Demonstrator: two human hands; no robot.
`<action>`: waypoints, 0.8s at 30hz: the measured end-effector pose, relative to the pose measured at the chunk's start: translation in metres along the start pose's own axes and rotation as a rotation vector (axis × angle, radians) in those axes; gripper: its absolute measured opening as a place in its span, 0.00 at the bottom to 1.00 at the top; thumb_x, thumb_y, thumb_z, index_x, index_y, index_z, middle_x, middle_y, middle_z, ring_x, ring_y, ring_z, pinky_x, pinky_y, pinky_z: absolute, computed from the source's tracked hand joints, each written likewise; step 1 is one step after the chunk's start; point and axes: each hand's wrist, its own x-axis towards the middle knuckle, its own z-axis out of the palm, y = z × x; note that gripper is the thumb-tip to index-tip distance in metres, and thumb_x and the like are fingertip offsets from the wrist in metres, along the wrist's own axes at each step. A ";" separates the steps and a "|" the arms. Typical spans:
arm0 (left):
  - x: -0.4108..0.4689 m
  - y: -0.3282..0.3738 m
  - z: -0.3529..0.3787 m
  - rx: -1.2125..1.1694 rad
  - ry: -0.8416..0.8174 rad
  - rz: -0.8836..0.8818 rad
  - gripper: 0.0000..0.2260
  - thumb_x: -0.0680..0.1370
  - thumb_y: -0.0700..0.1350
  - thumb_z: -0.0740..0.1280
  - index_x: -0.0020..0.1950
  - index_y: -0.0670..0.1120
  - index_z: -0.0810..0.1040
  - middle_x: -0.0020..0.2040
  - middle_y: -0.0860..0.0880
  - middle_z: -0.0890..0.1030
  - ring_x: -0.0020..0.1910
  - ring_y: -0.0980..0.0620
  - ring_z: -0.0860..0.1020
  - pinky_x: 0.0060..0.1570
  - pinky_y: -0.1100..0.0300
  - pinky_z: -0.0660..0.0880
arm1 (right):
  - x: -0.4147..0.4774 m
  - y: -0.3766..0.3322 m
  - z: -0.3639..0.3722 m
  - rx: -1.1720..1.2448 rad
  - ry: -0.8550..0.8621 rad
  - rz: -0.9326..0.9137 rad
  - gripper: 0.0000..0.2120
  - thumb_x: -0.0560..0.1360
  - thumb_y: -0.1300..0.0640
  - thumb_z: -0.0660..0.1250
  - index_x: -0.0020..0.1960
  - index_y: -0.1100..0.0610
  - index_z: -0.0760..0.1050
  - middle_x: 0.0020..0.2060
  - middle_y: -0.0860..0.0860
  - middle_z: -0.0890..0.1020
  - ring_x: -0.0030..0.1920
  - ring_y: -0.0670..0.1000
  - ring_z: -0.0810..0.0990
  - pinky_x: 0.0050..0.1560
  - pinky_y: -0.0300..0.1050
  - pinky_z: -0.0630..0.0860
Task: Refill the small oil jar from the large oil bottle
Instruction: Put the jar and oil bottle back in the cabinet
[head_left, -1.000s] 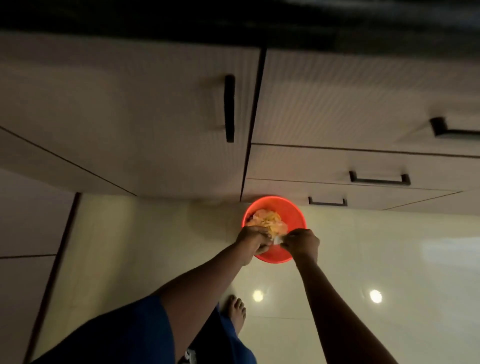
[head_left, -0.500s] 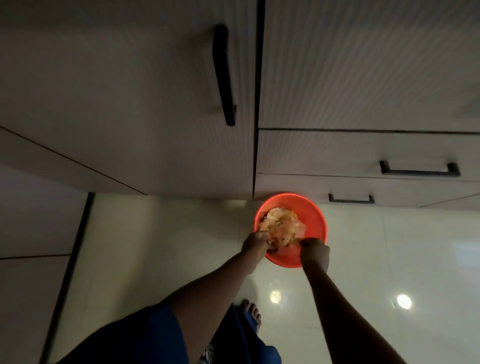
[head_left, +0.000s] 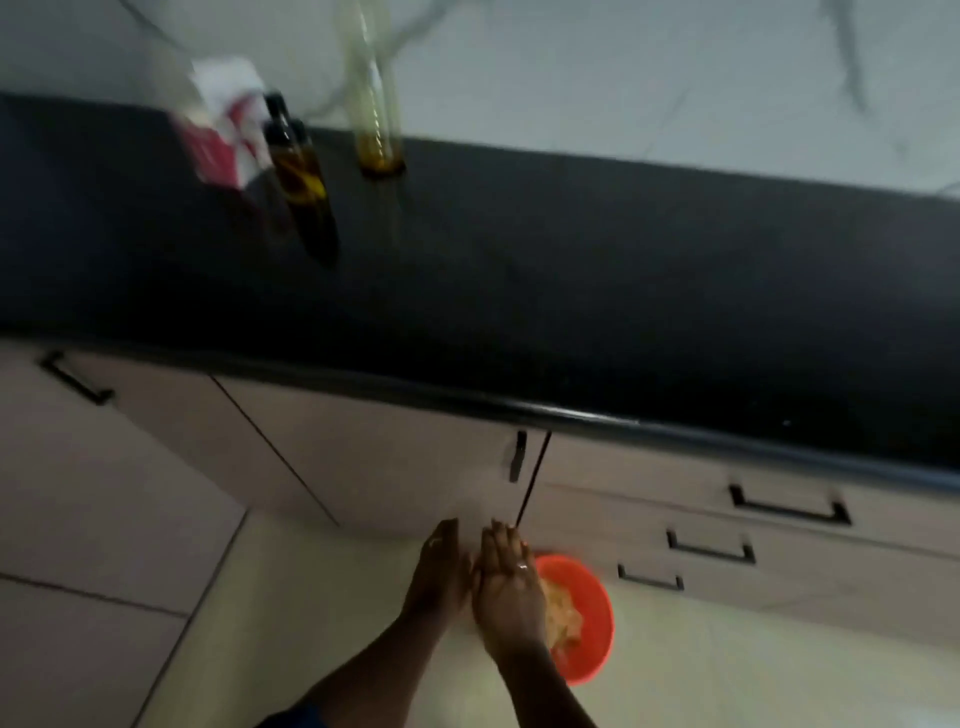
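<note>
A tall clear bottle (head_left: 375, 98) with a little amber oil at its bottom stands at the back of the black counter (head_left: 571, 291). Left of it stands a smaller dark bottle (head_left: 301, 171) with yellowish oil showing. The frame is blurred. My left hand (head_left: 439, 571) and my right hand (head_left: 506, 587) are low in front of the cabinets, side by side and touching, fingers straight, holding nothing. Both are well below the counter and far from the bottles.
An orange bowl (head_left: 592, 644) with yellowish scraps sits on the pale floor just right of my hands. A red and white packet (head_left: 223, 130) stands on the counter's left. Cabinet doors and drawers with black handles (head_left: 789, 512) run under the counter.
My hands have left the orange bowl and risen, opening flat against each other. The view has swung up, and the counter with its bottles has come into sight.
</note>
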 end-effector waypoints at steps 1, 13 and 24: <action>-0.008 0.011 -0.023 0.053 0.059 0.026 0.25 0.81 0.47 0.56 0.76 0.45 0.54 0.76 0.46 0.58 0.74 0.50 0.59 0.72 0.58 0.57 | 0.003 -0.017 -0.023 -0.030 0.013 -0.033 0.25 0.80 0.53 0.46 0.54 0.60 0.81 0.54 0.55 0.83 0.56 0.53 0.81 0.69 0.43 0.53; -0.025 0.150 -0.284 0.446 0.469 0.238 0.27 0.81 0.51 0.55 0.76 0.41 0.51 0.76 0.42 0.54 0.75 0.45 0.54 0.74 0.54 0.52 | 0.064 -0.152 -0.282 -0.228 0.223 -0.198 0.25 0.82 0.51 0.44 0.76 0.60 0.47 0.76 0.53 0.47 0.76 0.52 0.43 0.74 0.50 0.43; -0.010 0.278 -0.455 0.540 0.517 0.463 0.26 0.82 0.51 0.52 0.76 0.42 0.49 0.77 0.43 0.49 0.76 0.43 0.49 0.75 0.50 0.49 | 0.141 -0.241 -0.459 -0.312 0.397 -0.182 0.25 0.82 0.52 0.43 0.76 0.62 0.48 0.76 0.56 0.49 0.76 0.55 0.45 0.74 0.53 0.46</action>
